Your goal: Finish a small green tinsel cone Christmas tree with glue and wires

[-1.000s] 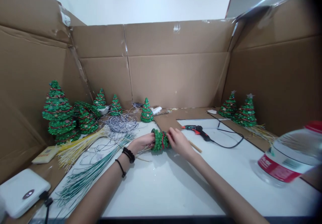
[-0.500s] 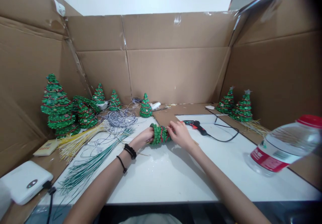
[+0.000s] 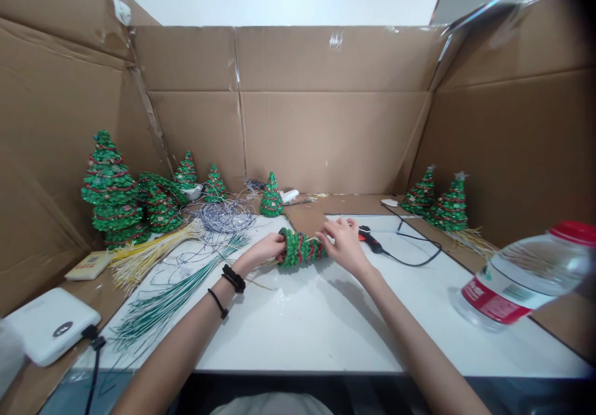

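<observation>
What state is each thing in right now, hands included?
Left hand: closed on the held tree's wide end.
Right hand: fingers bent at its other end, grip unclear.
Held tree: on its side, red garland on.
Glue gun: lying down, partly hidden, heat unclear.
Bottle: red cap on.
White device: cable plugged in.
Grey wire: loosely coiled.
Green strands: fanned out.

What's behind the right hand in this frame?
Behind the right hand, part of a glue gun shows: its dark handle, a little orange, and the cord trailing away. Its front end is covered by the hand, as is whatever else lies there.
</observation>
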{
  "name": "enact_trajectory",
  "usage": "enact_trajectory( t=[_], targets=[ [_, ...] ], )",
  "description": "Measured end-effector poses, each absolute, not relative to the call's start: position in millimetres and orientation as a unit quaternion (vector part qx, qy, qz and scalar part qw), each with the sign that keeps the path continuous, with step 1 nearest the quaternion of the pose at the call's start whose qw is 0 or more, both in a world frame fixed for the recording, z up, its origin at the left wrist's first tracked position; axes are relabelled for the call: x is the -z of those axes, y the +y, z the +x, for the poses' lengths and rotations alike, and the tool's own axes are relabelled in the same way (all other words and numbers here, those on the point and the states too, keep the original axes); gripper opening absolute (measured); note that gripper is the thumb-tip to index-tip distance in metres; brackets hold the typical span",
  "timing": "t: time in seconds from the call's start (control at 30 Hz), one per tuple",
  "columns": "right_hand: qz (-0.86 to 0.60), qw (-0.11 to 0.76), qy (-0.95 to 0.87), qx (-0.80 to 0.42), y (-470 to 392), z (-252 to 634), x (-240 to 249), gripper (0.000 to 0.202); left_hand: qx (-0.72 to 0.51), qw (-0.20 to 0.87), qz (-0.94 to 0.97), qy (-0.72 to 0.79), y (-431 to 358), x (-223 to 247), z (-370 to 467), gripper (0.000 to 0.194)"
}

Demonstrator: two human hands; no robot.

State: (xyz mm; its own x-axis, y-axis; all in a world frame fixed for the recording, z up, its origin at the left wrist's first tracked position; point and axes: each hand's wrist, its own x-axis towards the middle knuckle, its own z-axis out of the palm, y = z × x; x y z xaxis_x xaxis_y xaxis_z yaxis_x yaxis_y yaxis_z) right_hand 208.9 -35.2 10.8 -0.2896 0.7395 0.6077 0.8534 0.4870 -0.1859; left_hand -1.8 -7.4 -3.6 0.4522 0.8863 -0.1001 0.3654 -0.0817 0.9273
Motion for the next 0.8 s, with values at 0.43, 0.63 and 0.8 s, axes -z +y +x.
enact_trajectory(
  t=[0.43, 0.63, 0.8],
  targets=[
    [-0.499, 0.352, -0.792, 0.012, -26.9, 221.7, -6.6, 0.022, -0.268, 0.436, 0.744, 0.430, -3.4, 10.3, -2.6, 0.021],
    [-0.479, 0.378, -0.792, 0.019, -28.9, 214.1, -3.7, 0.019, -0.270, 0.453, 0.742, 0.413, -11.3, 5.1, 1.9, 0.027],
    [-0.465, 0.359, -0.805, 0.083, -33.2, 211.6, -6.7, 0.020, -0.261, 0.430, 0.755, 0.421, -14.2, 0.9, 5.6, 0.023]
  ],
)
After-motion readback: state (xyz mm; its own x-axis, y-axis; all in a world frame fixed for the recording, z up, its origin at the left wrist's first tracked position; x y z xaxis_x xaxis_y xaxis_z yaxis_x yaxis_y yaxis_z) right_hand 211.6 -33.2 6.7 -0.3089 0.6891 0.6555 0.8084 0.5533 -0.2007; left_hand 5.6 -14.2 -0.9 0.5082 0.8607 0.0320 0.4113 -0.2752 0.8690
